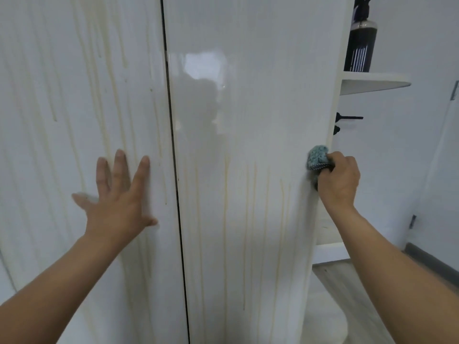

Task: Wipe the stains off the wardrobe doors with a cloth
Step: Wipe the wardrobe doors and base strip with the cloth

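Two glossy white wardrobe doors fill the view. The left door point(62, 95) carries yellowish drip streaks over its whole height. The right door point(248, 83) looks clean in its upper half and has streaks point(248, 219) below hand level. My left hand point(116, 197) presses flat on the left door with fingers spread. My right hand point(337, 182) grips a bunched teal-green cloth point(317, 157) against the right edge of the right door.
A dark vertical gap point(173, 145) separates the doors. To the right, open white corner shelves point(372, 81) hold a black spray bottle point(360, 45). Black hooks point(347, 118) stick out below the shelf. A wood-look floor point(360, 306) and a grey skirting point(434, 264) lie lower right.
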{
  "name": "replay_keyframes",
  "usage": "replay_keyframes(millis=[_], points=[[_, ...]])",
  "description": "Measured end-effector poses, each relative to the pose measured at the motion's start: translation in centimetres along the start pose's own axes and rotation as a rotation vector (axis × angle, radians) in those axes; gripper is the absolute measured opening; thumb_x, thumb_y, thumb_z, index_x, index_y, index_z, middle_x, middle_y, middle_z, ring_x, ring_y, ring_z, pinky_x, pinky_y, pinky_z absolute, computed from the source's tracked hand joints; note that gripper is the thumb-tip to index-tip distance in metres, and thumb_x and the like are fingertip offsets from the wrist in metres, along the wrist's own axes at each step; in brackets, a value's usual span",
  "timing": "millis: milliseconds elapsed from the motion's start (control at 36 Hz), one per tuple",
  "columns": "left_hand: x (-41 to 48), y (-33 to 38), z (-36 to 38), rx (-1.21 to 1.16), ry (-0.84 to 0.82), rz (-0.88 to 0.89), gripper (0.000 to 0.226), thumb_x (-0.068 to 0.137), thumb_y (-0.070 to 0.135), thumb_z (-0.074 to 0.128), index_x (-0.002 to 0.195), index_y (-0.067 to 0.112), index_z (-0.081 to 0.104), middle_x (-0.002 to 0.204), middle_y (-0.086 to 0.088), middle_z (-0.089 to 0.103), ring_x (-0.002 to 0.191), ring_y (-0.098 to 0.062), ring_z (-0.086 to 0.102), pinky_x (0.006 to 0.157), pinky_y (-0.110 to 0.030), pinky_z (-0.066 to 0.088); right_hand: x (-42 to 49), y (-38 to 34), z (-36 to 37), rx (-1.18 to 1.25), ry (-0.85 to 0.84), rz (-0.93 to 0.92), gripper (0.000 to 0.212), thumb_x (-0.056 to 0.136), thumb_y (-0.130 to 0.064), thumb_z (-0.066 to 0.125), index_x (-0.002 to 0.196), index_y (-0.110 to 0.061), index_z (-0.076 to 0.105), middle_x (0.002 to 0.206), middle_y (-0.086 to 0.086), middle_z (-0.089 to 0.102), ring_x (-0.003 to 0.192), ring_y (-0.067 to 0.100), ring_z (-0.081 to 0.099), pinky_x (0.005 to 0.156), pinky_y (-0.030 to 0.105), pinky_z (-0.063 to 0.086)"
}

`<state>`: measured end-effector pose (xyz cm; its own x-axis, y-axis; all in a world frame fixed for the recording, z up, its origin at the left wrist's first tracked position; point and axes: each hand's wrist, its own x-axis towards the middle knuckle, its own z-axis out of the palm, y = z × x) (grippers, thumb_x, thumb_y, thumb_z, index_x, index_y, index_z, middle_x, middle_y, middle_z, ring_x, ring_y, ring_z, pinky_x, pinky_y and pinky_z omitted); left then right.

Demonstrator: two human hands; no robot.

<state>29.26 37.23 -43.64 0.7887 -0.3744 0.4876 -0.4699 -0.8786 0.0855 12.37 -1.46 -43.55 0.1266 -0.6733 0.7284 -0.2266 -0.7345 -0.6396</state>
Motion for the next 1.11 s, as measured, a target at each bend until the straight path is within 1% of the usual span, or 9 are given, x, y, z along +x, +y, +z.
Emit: replay_keyframes(millis=[83,361,444,528,639,750,889,944,1111], points=[[0.0,0.0,1.0,-0.025,-0.012,-0.005,0.156,0.062,0.058,0.092,0.147,0.050,-0.037,0.149,0.006,-0.056,0.150,-0.032,-0.037,0.104,-0.087,0.021,-0.7,0.1,0.6,0.058,0.058,-0.009,0.033,0.087,0.010,0.048,0.111,-0.002,0.065,0.108,0.018,0.050,0.087,0.019,0.043,0.070,0.011,0.029],[0.7,-0.1,1.7,-0.044,-0.013,-0.019,0.158,0.059,0.048,0.097,0.153,0.048,-0.029,0.147,0.008,-0.059,0.149,-0.034,-0.036,0.103,-0.087,0.023,-4.6,2.3,3.9,0.055,0.072,-0.181,0.029,0.082,0.010,0.059,0.108,0.001,0.068,0.104,0.017,0.056,0.089,0.012,0.049,0.078,0.014,0.032],[0.7,-0.1,1.9,-0.043,-0.010,-0.030,0.158,0.059,0.050,0.097,0.152,0.048,-0.031,0.145,0.008,-0.061,0.149,-0.033,-0.038,0.104,-0.086,0.023,-3.1,2.2,3.3,0.126,0.154,-0.022,0.029,0.089,0.004,0.055,0.115,-0.001,0.067,0.107,0.020,0.059,0.088,0.005,0.043,0.080,0.013,0.031],[0.8,-0.1,2.0,-0.039,-0.002,-0.028,0.159,0.059,0.049,0.097,0.150,0.050,-0.033,0.149,0.008,-0.057,0.149,-0.032,-0.038,0.104,-0.086,0.023,-2.5,1.5,3.8,0.181,0.256,0.126,0.030,0.092,0.000,0.050,0.118,-0.002,0.064,0.111,0.022,0.058,0.095,0.022,0.051,0.082,0.015,0.031],[0.7,-0.1,2.0,-0.024,0.015,-0.028,0.159,0.057,0.049,0.098,0.154,0.047,-0.027,0.158,0.005,-0.047,0.150,-0.034,-0.035,0.102,-0.087,0.024,-5.1,0.5,5.6,0.170,0.208,-0.038,0.031,0.088,0.005,0.051,0.115,0.000,0.065,0.110,0.020,0.054,0.088,0.006,0.043,0.080,0.013,0.032],[0.8,-0.2,2.2,-0.021,0.030,-0.025,0.160,0.055,0.048,0.099,0.154,0.048,-0.027,0.159,0.005,-0.045,0.151,-0.035,-0.032,0.101,-0.087,0.025,-5.9,1.9,5.8,0.019,0.105,-0.375,0.035,0.081,0.001,0.054,0.113,-0.004,0.067,0.105,0.016,0.056,0.094,0.021,0.053,0.073,0.026,0.040],[0.8,-0.3,2.3,-0.023,0.031,-0.024,0.159,0.058,0.049,0.097,0.153,0.047,-0.030,0.158,0.004,-0.047,0.150,-0.033,-0.036,0.102,-0.086,0.024,-3.4,1.8,4.6,0.153,0.271,0.013,0.026,0.088,-0.003,0.052,0.110,-0.001,0.065,0.101,0.023,0.057,0.088,0.017,0.047,0.078,0.029,0.041],[0.8,-0.3,2.4,-0.026,0.032,-0.023,0.159,0.059,0.048,0.097,0.152,0.048,-0.032,0.157,0.004,-0.050,0.150,-0.034,-0.036,0.102,-0.086,0.024,-3.5,1.2,5.0,0.190,0.296,0.056,0.026,0.088,-0.003,0.051,0.111,0.000,0.064,0.103,0.024,0.056,0.086,0.015,0.046,0.078,0.021,0.034],[0.8,-0.1,2.4,-0.032,0.039,-0.015,0.159,0.060,0.048,0.097,0.150,0.048,-0.034,0.147,0.007,-0.059,0.150,-0.035,-0.035,0.103,-0.086,0.024,-6.3,1.0,6.5,0.089,0.150,-0.252,0.031,0.082,0.001,0.055,0.110,0.001,0.067,0.101,0.020,0.054,0.088,0.019,0.049,0.073,0.020,0.035]])
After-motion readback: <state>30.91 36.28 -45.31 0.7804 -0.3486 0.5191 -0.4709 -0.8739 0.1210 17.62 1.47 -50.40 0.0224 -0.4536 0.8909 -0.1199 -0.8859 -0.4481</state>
